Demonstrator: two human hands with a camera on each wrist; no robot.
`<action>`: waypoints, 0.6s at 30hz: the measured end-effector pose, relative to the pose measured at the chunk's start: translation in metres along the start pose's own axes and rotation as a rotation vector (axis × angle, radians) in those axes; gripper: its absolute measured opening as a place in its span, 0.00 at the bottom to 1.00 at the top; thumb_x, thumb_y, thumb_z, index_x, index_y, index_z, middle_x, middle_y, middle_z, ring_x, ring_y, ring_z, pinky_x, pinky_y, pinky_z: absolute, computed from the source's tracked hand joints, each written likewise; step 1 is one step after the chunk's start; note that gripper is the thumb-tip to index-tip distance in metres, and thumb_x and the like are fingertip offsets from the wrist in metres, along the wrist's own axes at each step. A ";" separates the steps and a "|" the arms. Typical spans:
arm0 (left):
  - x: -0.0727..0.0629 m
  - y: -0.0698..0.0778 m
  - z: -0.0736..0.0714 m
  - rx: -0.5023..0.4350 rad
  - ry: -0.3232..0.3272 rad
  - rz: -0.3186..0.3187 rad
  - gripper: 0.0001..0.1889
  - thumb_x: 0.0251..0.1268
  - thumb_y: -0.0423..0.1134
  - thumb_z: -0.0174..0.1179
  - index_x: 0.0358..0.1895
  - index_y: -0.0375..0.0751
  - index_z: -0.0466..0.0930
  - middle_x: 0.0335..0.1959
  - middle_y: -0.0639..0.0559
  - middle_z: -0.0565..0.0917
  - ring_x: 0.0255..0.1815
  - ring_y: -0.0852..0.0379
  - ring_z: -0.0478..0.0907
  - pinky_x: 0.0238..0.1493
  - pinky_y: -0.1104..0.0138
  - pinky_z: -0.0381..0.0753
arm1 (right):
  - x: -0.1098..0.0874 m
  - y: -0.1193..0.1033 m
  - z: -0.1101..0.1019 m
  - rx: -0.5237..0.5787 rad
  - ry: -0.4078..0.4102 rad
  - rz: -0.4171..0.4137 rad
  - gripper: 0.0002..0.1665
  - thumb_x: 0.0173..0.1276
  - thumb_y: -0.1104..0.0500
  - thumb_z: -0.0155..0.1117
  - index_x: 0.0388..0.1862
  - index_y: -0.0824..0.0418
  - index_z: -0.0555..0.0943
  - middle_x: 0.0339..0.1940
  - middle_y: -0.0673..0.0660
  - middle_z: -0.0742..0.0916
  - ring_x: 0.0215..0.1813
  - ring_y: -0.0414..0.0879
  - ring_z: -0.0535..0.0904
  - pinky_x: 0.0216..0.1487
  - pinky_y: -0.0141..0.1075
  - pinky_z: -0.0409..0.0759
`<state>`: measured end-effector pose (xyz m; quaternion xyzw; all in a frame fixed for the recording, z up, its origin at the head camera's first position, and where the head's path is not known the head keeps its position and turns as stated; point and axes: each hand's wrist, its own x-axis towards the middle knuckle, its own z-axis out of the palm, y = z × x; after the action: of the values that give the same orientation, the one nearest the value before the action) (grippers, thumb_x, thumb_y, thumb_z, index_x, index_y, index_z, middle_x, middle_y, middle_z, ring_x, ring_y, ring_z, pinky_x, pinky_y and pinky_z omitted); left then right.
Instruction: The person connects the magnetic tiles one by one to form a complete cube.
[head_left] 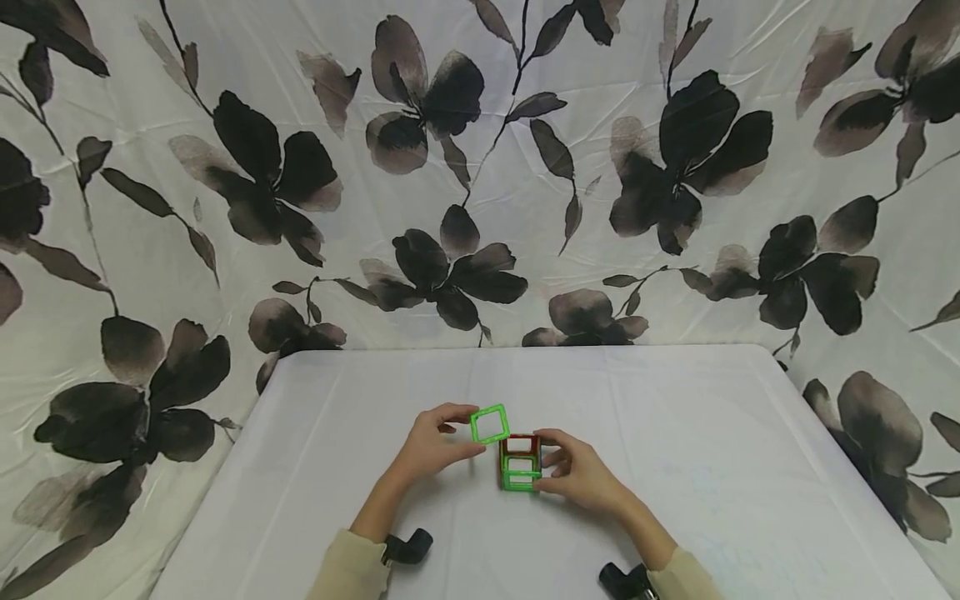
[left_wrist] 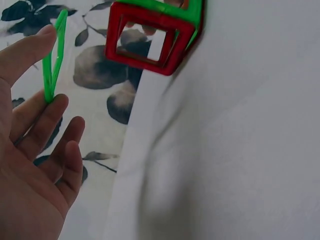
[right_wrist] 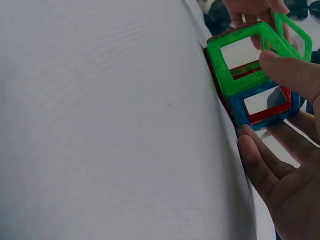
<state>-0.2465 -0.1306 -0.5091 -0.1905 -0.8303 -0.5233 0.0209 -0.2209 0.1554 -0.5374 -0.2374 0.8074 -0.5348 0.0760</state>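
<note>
My left hand (head_left: 431, 443) pinches a green square magnetic tile (head_left: 492, 439), an open frame, between thumb and fingertips. It is held raised and tilted, just left of a small cube (head_left: 521, 473) built of such tiles. Red (left_wrist: 112, 37) shows on the cube's side in the left wrist view, while a green tile (right_wrist: 226, 82) and a blue tile (right_wrist: 239, 106) face the right wrist camera. My right hand (head_left: 588, 479) grips the cube from the right, its thumb against a green edge and its other fingers by the blue side.
Under the cube lies a white-covered table (head_left: 675, 400). Behind it hangs a white cloth (head_left: 555, 233) with dark flowers. Black wrist cameras (head_left: 409, 547) are strapped at both cuffs.
</note>
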 end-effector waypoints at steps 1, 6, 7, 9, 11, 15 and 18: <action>-0.001 0.001 0.002 -0.002 -0.011 0.006 0.27 0.46 0.44 0.78 0.54 0.49 0.82 0.49 0.56 0.83 0.51 0.55 0.78 0.51 0.50 0.75 | 0.001 0.001 0.000 0.000 0.006 -0.005 0.43 0.53 0.59 0.79 0.68 0.61 0.69 0.61 0.59 0.78 0.47 0.50 0.81 0.42 0.37 0.81; -0.002 0.002 0.012 -0.001 -0.057 0.037 0.26 0.48 0.46 0.77 0.54 0.50 0.82 0.51 0.59 0.81 0.54 0.53 0.77 0.54 0.50 0.74 | 0.004 0.004 0.001 0.016 0.008 -0.011 0.43 0.54 0.59 0.78 0.68 0.63 0.69 0.62 0.61 0.77 0.49 0.51 0.80 0.42 0.37 0.81; -0.002 0.002 0.014 0.002 -0.062 0.045 0.26 0.48 0.46 0.77 0.54 0.51 0.82 0.51 0.59 0.81 0.54 0.53 0.77 0.55 0.50 0.74 | 0.004 0.005 0.001 0.022 0.005 -0.009 0.43 0.54 0.59 0.78 0.68 0.63 0.69 0.62 0.61 0.77 0.49 0.51 0.80 0.42 0.37 0.81; -0.001 0.003 0.017 0.006 -0.069 0.059 0.26 0.47 0.46 0.78 0.54 0.51 0.82 0.51 0.59 0.81 0.54 0.53 0.77 0.55 0.50 0.74 | 0.004 0.004 0.001 0.030 -0.001 -0.006 0.44 0.54 0.59 0.78 0.68 0.63 0.69 0.62 0.61 0.77 0.49 0.51 0.79 0.42 0.37 0.80; 0.000 0.004 0.020 0.010 -0.076 0.070 0.27 0.47 0.46 0.78 0.53 0.51 0.82 0.51 0.60 0.81 0.55 0.54 0.76 0.55 0.49 0.73 | 0.003 0.004 0.001 0.031 0.000 -0.005 0.43 0.55 0.59 0.78 0.68 0.61 0.69 0.62 0.60 0.78 0.50 0.51 0.79 0.42 0.36 0.80; 0.001 0.006 0.024 0.024 -0.099 0.066 0.27 0.45 0.48 0.78 0.53 0.51 0.83 0.50 0.61 0.81 0.55 0.55 0.76 0.56 0.50 0.73 | 0.003 0.001 0.000 0.035 0.001 -0.003 0.42 0.55 0.58 0.78 0.68 0.57 0.70 0.62 0.57 0.78 0.49 0.50 0.79 0.43 0.36 0.80; 0.002 0.007 0.027 0.034 -0.127 0.061 0.27 0.45 0.49 0.78 0.52 0.51 0.83 0.49 0.62 0.81 0.55 0.56 0.76 0.56 0.50 0.73 | 0.003 0.001 -0.001 0.042 -0.003 -0.006 0.42 0.55 0.58 0.78 0.68 0.55 0.70 0.61 0.57 0.78 0.49 0.49 0.79 0.43 0.36 0.80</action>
<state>-0.2414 -0.1038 -0.5150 -0.2483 -0.8325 -0.4951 -0.0125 -0.2237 0.1551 -0.5378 -0.2389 0.7952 -0.5514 0.0807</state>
